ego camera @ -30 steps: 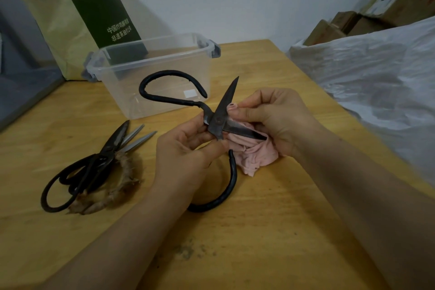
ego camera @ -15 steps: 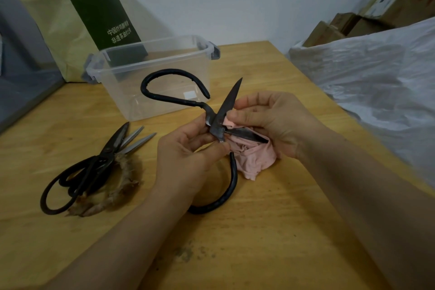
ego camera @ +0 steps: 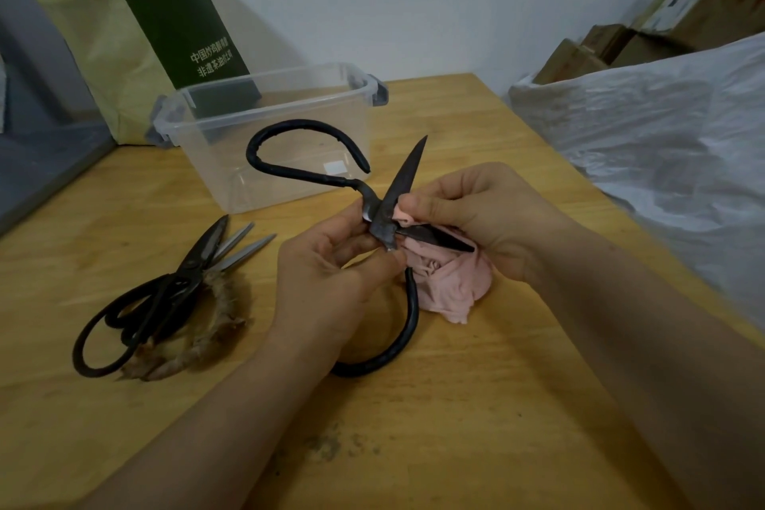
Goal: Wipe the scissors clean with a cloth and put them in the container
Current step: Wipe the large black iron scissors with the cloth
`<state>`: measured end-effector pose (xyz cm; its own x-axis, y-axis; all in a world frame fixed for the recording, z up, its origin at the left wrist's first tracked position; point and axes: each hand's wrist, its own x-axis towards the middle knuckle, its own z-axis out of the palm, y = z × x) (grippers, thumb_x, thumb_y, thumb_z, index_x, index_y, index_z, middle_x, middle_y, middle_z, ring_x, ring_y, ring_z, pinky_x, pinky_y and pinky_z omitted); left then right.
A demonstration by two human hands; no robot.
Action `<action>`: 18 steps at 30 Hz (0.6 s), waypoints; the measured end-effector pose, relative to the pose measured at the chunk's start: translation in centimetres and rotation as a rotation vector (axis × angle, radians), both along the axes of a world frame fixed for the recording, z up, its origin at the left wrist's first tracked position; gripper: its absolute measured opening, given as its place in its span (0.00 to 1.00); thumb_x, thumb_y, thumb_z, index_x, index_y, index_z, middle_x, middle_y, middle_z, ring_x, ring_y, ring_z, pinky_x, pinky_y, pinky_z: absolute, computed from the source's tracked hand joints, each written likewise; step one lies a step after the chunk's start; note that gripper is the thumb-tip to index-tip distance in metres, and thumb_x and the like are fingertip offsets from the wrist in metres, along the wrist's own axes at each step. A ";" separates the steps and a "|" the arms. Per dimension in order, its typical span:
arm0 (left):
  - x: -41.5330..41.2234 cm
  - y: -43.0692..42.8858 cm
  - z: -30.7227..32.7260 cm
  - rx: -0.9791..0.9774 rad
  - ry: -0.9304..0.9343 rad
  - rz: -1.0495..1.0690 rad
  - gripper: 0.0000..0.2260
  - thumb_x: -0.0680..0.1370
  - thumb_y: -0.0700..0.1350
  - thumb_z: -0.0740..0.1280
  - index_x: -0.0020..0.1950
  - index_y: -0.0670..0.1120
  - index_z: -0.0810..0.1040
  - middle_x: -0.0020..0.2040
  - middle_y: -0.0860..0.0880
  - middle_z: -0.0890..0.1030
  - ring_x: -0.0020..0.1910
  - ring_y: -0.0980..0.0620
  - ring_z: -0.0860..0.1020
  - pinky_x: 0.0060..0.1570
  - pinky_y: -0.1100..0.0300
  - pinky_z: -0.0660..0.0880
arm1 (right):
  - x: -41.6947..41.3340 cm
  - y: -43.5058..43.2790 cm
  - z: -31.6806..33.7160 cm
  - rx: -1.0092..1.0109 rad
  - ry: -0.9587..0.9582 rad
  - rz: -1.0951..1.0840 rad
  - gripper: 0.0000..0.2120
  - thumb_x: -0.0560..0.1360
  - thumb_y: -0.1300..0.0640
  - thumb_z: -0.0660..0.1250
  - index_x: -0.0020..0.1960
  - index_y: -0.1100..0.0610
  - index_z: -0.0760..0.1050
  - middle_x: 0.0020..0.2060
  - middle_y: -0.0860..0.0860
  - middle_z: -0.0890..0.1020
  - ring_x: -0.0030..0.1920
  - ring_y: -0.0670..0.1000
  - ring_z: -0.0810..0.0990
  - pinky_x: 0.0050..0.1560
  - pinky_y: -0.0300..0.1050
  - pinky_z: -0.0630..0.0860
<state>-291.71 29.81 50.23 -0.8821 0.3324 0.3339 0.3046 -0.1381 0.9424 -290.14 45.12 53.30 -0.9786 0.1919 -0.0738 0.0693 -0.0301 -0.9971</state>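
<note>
A large pair of black scissors [ego camera: 403, 182] is held above the wooden table [ego camera: 455, 406], with the blades spread wide. It is gripped at the joint by the left hand [ego camera: 331, 282], whose thumb and fingers are curled round it. A pink cloth [ego camera: 447, 282] is pinched by the right hand [ego camera: 488, 215] against the base of the upright blade. The rest of the cloth is bunched under the other blade and in the palm.

One handle loop is raised in front of the clear plastic container [ego camera: 265, 84], which stands uncovered just behind the hands. The other loop hangs down past the left wrist.

To the left, well apart from the hands, a heap of other scissors [ego camera: 182, 282] is laid on the table, one handle wrapped in frayed cord. Behind the container a paper bag [ego camera: 165, 25] with a dark green panel is propped at the wall. A crumpled white plastic sheet [ego camera: 662, 137] is seen along the table's right edge, with cardboard boxes [ego camera: 600, 46] beyond it. A dark smudge [ego camera: 327, 443] is visible between the forearms.
</note>
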 end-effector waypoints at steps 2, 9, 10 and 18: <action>0.0 0.0 0.0 -0.008 0.014 -0.008 0.22 0.67 0.25 0.70 0.51 0.49 0.80 0.44 0.54 0.85 0.42 0.57 0.82 0.43 0.64 0.79 | 0.1 0.2 0.2 -0.087 -0.003 0.008 0.07 0.63 0.64 0.74 0.40 0.66 0.81 0.31 0.57 0.83 0.30 0.50 0.82 0.32 0.39 0.80; 0.0 0.0 0.0 -0.054 0.057 -0.019 0.22 0.68 0.27 0.71 0.54 0.50 0.80 0.48 0.52 0.85 0.45 0.55 0.82 0.48 0.61 0.79 | 0.3 0.5 0.2 -0.134 -0.022 0.058 0.14 0.55 0.65 0.74 0.41 0.66 0.81 0.34 0.59 0.84 0.33 0.52 0.83 0.34 0.41 0.81; 0.0 0.0 0.1 -0.067 0.064 -0.016 0.22 0.68 0.27 0.71 0.54 0.51 0.79 0.47 0.52 0.85 0.45 0.55 0.82 0.48 0.61 0.79 | 0.2 0.2 0.1 -0.126 -0.013 0.022 0.14 0.55 0.65 0.74 0.40 0.65 0.81 0.33 0.59 0.84 0.32 0.52 0.83 0.33 0.41 0.81; 0.5 0.2 0.3 -0.083 0.083 -0.013 0.23 0.67 0.27 0.72 0.52 0.52 0.79 0.45 0.54 0.85 0.42 0.56 0.82 0.41 0.67 0.77 | -0.4 0.9 0.9 -0.354 0.040 -0.154 0.22 0.55 0.63 0.74 0.48 0.68 0.79 0.37 0.59 0.84 0.35 0.53 0.84 0.31 0.40 0.79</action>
<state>-291.21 30.03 50.52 -0.8479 0.3729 0.3768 0.3811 -0.0654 0.9222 -290.57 46.04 54.20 -0.9438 0.3062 -0.1247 -0.0012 -0.3803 -0.9249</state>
